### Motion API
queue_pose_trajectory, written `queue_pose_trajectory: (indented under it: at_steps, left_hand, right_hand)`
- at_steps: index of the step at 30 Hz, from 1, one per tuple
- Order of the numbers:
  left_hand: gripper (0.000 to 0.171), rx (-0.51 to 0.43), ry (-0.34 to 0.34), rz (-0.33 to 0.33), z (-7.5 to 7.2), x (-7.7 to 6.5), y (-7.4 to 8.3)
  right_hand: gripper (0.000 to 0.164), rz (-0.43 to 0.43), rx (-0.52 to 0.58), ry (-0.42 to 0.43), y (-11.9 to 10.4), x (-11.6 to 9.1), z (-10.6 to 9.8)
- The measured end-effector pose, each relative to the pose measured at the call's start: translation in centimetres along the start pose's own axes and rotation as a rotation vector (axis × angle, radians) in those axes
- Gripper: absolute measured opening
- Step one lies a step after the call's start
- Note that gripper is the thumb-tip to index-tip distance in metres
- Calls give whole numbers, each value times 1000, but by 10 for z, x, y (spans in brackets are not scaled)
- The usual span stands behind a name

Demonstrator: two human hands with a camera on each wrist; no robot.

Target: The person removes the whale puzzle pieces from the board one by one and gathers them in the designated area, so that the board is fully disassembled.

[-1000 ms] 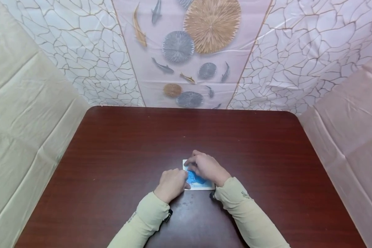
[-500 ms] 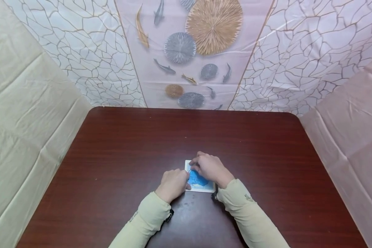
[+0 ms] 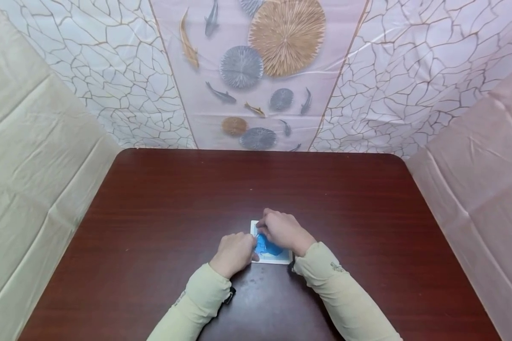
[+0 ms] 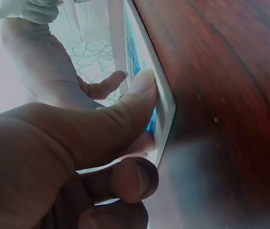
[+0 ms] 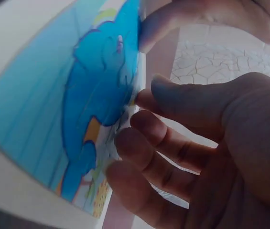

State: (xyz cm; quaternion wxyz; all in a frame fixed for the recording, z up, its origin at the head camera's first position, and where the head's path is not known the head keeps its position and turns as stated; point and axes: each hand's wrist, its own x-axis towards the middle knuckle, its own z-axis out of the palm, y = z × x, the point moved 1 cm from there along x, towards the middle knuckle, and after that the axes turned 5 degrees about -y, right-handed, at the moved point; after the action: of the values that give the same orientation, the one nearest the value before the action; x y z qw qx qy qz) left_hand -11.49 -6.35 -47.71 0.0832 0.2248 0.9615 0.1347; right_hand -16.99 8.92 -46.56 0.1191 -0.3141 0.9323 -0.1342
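Note:
A small square picture board (image 3: 275, 259) with a pale border lies near the middle of the table, looking like a children's puzzle. Its picture, a blue dolphin-like animal (image 5: 99, 71), shows large in the right wrist view. My left hand (image 3: 234, 251) holds the board's left side; in the left wrist view the thumb (image 4: 142, 88) presses over the border, the index fingertip is on the board beside it and the other fingers curl in. Over the board's far part is my right hand (image 3: 283, 232), fingers gently bent, several fingertips (image 5: 132, 145) at the picture and the thumb against the index finger.
The dark red-brown wooden table (image 3: 175, 199) stretches around the board on every side. Pale cloth (image 3: 38, 142) hangs at the left and right, and a patterned curtain (image 3: 247, 104) covers the back. Both forearms wear light sleeves (image 3: 337, 289).
Both hands stay on the board, with the right fingers shifting only slightly over its far left part. The whole view sways a little sideways; the board keeps its place on the table.

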Motion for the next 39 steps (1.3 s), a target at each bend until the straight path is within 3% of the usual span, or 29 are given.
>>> queue_pose_trajectory:
  at_steps: [5, 11, 17, 20, 23, 31, 39]
  left_hand:
    - [46, 17, -14, 0, 0, -3, -4]
    - [32, 56, 37, 39, 2, -6, -2]
    - [28, 68, 62, 50, 1, -5, 1]
    - [35, 77, 61, 48, 3, -5, 0]
    - [45, 78, 47, 47, 6, -5, 0]
    - [15, 73, 34, 79, 7, -6, 0]
    - [24, 86, 25, 90, 6, -7, 1]
  right_hand:
    - [18, 23, 169, -15, 9, 7, 4]
    - [27, 14, 318, -51, 19, 4, 2]
    - [27, 119, 147, -6, 23, -6, -6]
    - [27, 133, 88, -13, 22, -9, -5]
    - [27, 119, 95, -19, 22, -12, -3]
    - [24, 94, 95, 9, 21, -14, 0]
    - [30, 162, 103, 72, 37, -20, -6]
